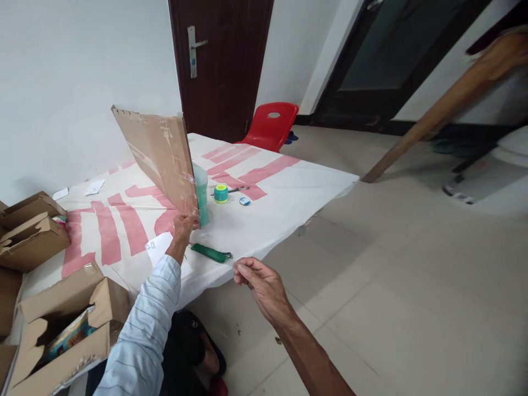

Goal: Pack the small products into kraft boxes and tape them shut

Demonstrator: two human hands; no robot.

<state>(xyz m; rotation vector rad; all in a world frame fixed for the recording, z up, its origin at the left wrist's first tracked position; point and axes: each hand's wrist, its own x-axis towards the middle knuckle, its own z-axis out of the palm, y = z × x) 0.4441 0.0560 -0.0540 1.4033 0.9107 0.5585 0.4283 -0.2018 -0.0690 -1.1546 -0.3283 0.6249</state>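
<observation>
A sheet of brown cardboard with strips of clear tape on it stands tilted on the table. My left hand grips its lower near corner, the fingers partly hidden. My right hand hangs in front of the table edge, thumb and fingertips pinched together; whatever they hold is too small to make out. Between the hands a green-handled cutter lies close to the edge. Behind the cardboard's right side stands a translucent green container, partly hidden.
On the table lie a teal and yellow round tub, a small round blue-and-white piece and a paper sheet. Open cardboard boxes occupy the left, one with a packet inside. A red chair stands beyond.
</observation>
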